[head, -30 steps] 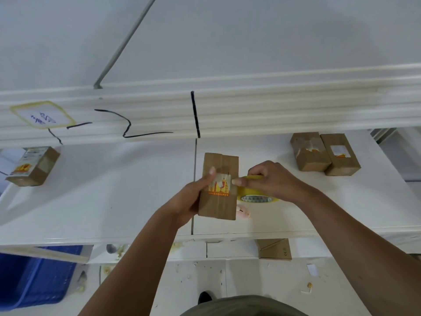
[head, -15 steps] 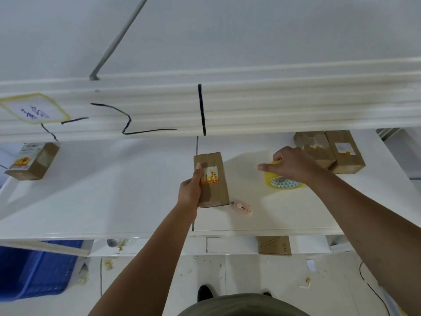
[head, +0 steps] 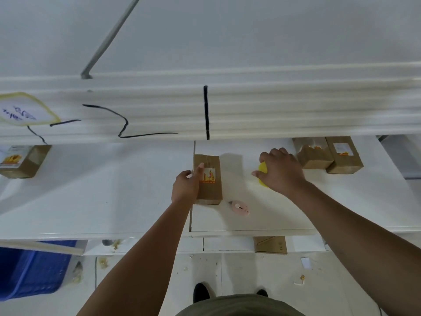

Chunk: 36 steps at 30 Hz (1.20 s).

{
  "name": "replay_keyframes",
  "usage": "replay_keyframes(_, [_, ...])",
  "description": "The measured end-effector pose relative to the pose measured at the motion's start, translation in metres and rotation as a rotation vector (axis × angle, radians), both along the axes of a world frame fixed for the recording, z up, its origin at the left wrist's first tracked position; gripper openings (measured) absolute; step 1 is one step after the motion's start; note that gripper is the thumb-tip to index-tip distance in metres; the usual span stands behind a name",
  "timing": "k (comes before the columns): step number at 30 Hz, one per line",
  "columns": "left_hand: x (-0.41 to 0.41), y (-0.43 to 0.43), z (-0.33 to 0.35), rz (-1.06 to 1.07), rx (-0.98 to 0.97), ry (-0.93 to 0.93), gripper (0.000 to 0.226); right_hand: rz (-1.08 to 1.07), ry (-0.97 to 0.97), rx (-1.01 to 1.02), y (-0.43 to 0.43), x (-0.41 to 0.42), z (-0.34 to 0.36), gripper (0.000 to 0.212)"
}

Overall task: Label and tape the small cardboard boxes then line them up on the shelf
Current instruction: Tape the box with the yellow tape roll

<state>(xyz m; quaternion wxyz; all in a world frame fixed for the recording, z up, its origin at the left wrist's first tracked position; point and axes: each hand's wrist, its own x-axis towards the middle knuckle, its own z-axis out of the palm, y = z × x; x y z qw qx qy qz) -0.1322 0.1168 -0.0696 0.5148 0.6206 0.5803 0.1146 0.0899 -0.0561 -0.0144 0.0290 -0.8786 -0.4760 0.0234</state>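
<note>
A small brown cardboard box [head: 210, 190] with an orange and white label stands on the white shelf [head: 114, 201] near its middle. My left hand [head: 185, 185] grips the box's left side, thumb across the label. My right hand [head: 281, 172] lies over a yellow tape roll [head: 262, 168] to the right, fingers curled round it; most of the roll is hidden. Two labelled boxes [head: 315, 156] [head: 344, 157] stand side by side at the shelf's back right. Another labelled box [head: 21, 161] sits at the far left.
A pink utility cutter [head: 239, 207] lies on the shelf just right of the held box. A stack of white boards [head: 273, 106] overhangs the shelf's back. A blue crate [head: 29, 270] stands on the floor at lower left. A flat cardboard piece [head: 270, 245] is under the shelf edge.
My right hand has moved away from the box to the right with the yellow tape roll, toward the two boxes. My left hand has set the box upright on the shelf.
</note>
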Motion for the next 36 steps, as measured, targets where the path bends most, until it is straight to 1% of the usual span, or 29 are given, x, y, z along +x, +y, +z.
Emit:
replay_keyframes(3, [0.001, 0.006, 0.003, -0.042, -0.049, -0.014, 0.087, 0.045, -0.004, 0.039, 0.002, -0.011, -0.003, 0.041])
replay_keyframes(6, [0.000, 0.009, 0.003, -0.071, -0.086, -0.061, 0.080, 0.056, -0.011, 0.023, 0.005, -0.016, -0.006, 0.038])
replay_keyframes(9, [-0.005, 0.011, 0.001, -0.100, -0.171, -0.131, 0.077, 0.090, 0.044, 0.060, 0.007, -0.019, -0.006, 0.038])
replay_keyframes(11, [-0.012, 0.011, 0.000, -0.122, -0.223, -0.199, 0.079, 0.145, 0.109, 0.122, 0.009, -0.021, -0.003, 0.036])
replay_keyframes(13, [-0.018, 0.010, 0.000, -0.143, -0.232, -0.243, 0.075, 0.202, 0.154, 0.202, 0.010, -0.026, -0.002, 0.032])
replay_keyframes(17, [-0.028, 0.009, 0.000, -0.141, -0.228, -0.284, 0.069, 0.283, 0.226, 0.364, 0.007, -0.038, 0.001, 0.020])
replay_keyframes(20, [-0.034, 0.006, -0.001, -0.127, -0.215, -0.293, 0.070, 0.393, 0.228, 0.447, 0.002, -0.056, 0.000, 0.008])
replay_keyframes(22, [-0.036, 0.001, -0.001, -0.111, -0.179, -0.295, 0.070, 0.387, 0.204, 0.403, -0.002, -0.070, -0.006, 0.011])
replay_keyframes(23, [-0.036, -0.003, -0.001, -0.105, -0.155, -0.291, 0.071, 0.354, 0.172, 0.331, -0.003, -0.076, -0.011, 0.015])
replay_keyframes(26, [-0.034, -0.012, -0.002, -0.109, -0.078, -0.252, 0.070, 0.205, 0.043, -0.018, -0.006, -0.087, -0.030, 0.032])
replay_keyframes(27, [-0.033, -0.013, -0.002, -0.111, -0.062, -0.242, 0.068, 0.161, 0.044, -0.112, -0.007, -0.089, -0.034, 0.037])
replay_keyframes(29, [-0.034, -0.015, -0.002, -0.104, -0.044, -0.234, 0.066, 0.125, 0.087, -0.224, -0.010, -0.092, -0.040, 0.043])
replay_keyframes(31, [-0.034, -0.015, -0.001, -0.105, -0.036, -0.236, 0.065, 0.130, 0.131, -0.274, -0.014, -0.092, -0.045, 0.046])
replay_keyframes(33, [-0.035, -0.015, -0.001, -0.108, -0.040, -0.242, 0.064, 0.134, 0.175, -0.279, -0.014, -0.091, -0.044, 0.042])
replay_keyframes(34, [-0.035, -0.015, -0.001, -0.105, -0.045, -0.247, 0.063, 0.121, 0.205, -0.240, -0.013, -0.090, -0.041, 0.037])
replay_keyframes(35, [-0.035, -0.015, -0.002, -0.100, -0.051, -0.255, 0.062, 0.074, 0.272, -0.150, -0.010, -0.089, -0.037, 0.031])
replay_keyframes(36, [-0.036, -0.016, -0.002, -0.095, -0.058, -0.264, 0.061, -0.001, 0.384, -0.012, -0.006, -0.089, -0.031, 0.026])
